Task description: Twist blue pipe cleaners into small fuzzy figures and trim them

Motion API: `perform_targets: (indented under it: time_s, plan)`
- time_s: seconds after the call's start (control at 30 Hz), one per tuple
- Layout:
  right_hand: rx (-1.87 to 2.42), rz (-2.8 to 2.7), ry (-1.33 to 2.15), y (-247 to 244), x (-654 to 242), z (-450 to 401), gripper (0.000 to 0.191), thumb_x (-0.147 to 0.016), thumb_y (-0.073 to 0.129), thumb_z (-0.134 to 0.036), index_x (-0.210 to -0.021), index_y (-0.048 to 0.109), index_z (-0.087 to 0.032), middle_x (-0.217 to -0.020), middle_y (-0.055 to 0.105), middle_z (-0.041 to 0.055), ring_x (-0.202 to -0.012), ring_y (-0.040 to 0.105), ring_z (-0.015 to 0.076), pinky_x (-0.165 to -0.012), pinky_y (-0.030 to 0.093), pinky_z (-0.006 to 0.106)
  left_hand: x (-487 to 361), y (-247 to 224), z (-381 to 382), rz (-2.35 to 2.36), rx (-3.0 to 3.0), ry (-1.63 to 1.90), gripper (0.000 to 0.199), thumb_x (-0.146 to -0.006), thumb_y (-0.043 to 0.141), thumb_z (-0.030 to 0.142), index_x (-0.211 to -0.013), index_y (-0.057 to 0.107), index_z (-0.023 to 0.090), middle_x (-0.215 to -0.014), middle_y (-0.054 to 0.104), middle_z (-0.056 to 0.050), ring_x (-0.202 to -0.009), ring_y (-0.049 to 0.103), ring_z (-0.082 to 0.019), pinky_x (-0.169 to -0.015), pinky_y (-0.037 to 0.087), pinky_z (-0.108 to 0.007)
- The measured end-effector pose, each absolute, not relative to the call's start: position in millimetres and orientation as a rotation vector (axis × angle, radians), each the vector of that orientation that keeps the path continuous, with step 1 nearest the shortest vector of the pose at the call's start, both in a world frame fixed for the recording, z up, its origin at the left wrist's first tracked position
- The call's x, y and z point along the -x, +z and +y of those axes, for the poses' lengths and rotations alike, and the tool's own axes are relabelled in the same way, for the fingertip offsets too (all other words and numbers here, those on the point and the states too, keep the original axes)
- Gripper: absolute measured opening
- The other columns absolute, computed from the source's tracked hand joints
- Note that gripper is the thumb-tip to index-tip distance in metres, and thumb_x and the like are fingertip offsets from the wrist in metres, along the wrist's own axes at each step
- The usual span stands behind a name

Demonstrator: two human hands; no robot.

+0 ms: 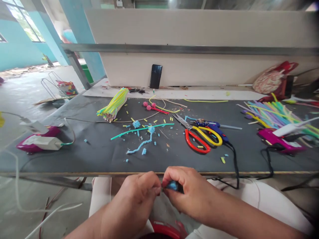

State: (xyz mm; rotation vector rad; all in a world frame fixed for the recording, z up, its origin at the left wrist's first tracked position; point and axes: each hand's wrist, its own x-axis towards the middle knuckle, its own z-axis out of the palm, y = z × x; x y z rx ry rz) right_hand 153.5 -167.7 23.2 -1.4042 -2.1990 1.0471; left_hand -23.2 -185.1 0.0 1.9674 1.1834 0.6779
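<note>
My left hand (142, 189) and my right hand (188, 191) meet in front of the table edge, above my lap. Fingertips of the left hand are pinched together, and what they hold is too small to tell. Curled in the right hand is a small blue thing (173, 186), blurred and partly covered by the fingers. Beyond the hands lie a light-blue pipe cleaner (142, 146) with a fuzzy ball at one end, another blue fuzzy ball (136, 124) and a teal pipe cleaner (129, 132). Scissors (196, 141) with red and yellow handles lie to their right, blades apart.
A blue glue gun (216, 127) lies by the scissors, its black cord running over the front edge. Purple power strips (281, 141) sit on both sides. Pipe cleaner bundles (113, 105) and a phone (156, 76) are farther back. Small cut bits dot the dark tabletop (99, 159).
</note>
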Motion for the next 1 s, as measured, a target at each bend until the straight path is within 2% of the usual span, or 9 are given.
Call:
perform_targets:
  time_s: [0.13,0.23,0.4,0.53,0.67,0.77,0.87,0.93,1.0]
  plan:
    - [1.174,-2.374,0.923,17,-156,-174,0.013,-0.068,0.050,-0.008,-0.070,0.056,-0.019,-0.066,0.060,0.0003,-0.061,0.054,0.0129,-0.057,0.039,0.023,20,4,-187,1.237,-1.579,0.651,0.015,-0.070,0.049,0.010,-0.057,0.052,0.017,-0.057,0.054,0.004,-0.058,0.047,-0.009,-0.056,0.034,-0.019]
    - [1.037,-2.529,0.858,11,-161,-179,0.012,-0.074,0.047,-0.010,-0.079,0.054,-0.019,-0.073,0.059,0.0029,-0.065,0.053,0.0148,-0.060,0.041,0.026,19,1,-185,1.193,-1.228,0.584,0.011,-0.064,0.051,0.011,-0.055,0.052,0.016,-0.051,0.054,0.004,-0.049,0.042,-0.007,-0.049,0.029,-0.019]
    - [0.658,-2.936,0.565,8,-166,-179,0.019,-0.084,0.038,-0.009,-0.080,0.055,-0.016,-0.075,0.059,0.0079,-0.063,0.049,0.0172,-0.054,0.037,0.029,26,-12,-180,0.927,-0.788,0.382,0.008,-0.065,0.058,0.021,-0.064,0.052,0.015,-0.050,0.057,0.002,-0.034,0.020,-0.002,-0.038,0.006,-0.022]
    - [0.583,-2.964,0.518,8,-167,-176,0.021,-0.086,0.037,-0.010,-0.079,0.056,-0.016,-0.075,0.060,0.0085,-0.063,0.050,0.0180,-0.055,0.038,0.030,31,-9,-176,0.895,-0.916,0.277,0.012,-0.070,0.055,0.024,-0.066,0.058,0.013,-0.054,0.057,0.002,-0.036,0.020,-0.003,-0.038,0.008,-0.022]
    - [0.859,-2.637,0.940,11,-168,-176,0.017,-0.079,0.048,-0.011,-0.092,0.055,-0.019,-0.089,0.061,0.0071,-0.077,0.055,0.0176,-0.069,0.043,0.029,30,2,-179,1.049,-1.149,0.321,0.010,-0.069,0.053,0.018,-0.061,0.057,0.015,-0.055,0.056,0.004,-0.046,0.038,-0.006,-0.045,0.027,-0.018]
    - [1.130,-2.185,1.583,14,-168,-172,0.019,-0.080,0.054,-0.026,-0.098,0.054,-0.019,-0.091,0.063,0.0057,-0.080,0.059,0.0176,-0.071,0.046,0.030,30,6,-186,1.137,-1.387,0.403,0.014,-0.069,0.050,0.012,-0.058,0.058,0.016,-0.059,0.057,0.003,-0.061,0.050,-0.010,-0.059,0.037,-0.020]
    - [1.171,-1.681,2.188,13,-166,-165,0.032,-0.089,0.041,-0.044,-0.091,0.057,-0.016,-0.082,0.065,0.0058,-0.069,0.063,0.0159,-0.063,0.049,0.029,32,8,-193,1.123,-1.630,0.398,0.019,-0.077,0.049,0.014,-0.068,0.064,0.018,-0.066,0.060,0.003,-0.063,0.052,-0.011,-0.060,0.038,-0.020]
    - [1.143,-1.540,2.420,11,-164,-160,0.033,-0.088,0.041,-0.041,-0.083,0.060,-0.014,-0.069,0.065,0.0038,-0.059,0.064,0.0149,-0.059,0.049,0.027,34,8,-195,1.074,-1.780,0.381,0.023,-0.084,0.045,0.017,-0.073,0.066,0.019,-0.071,0.063,0.001,-0.065,0.054,-0.012,-0.062,0.038,-0.020]
    - [1.080,-1.553,2.556,9,-162,-157,0.027,-0.084,0.045,-0.029,-0.075,0.065,-0.013,-0.057,0.063,0.0015,-0.055,0.063,0.0148,-0.057,0.049,0.026,35,8,-196,1.046,-1.871,0.397,0.024,-0.085,0.045,0.017,-0.074,0.065,0.019,-0.072,0.064,0.000,-0.065,0.055,-0.012,-0.061,0.038,-0.021]
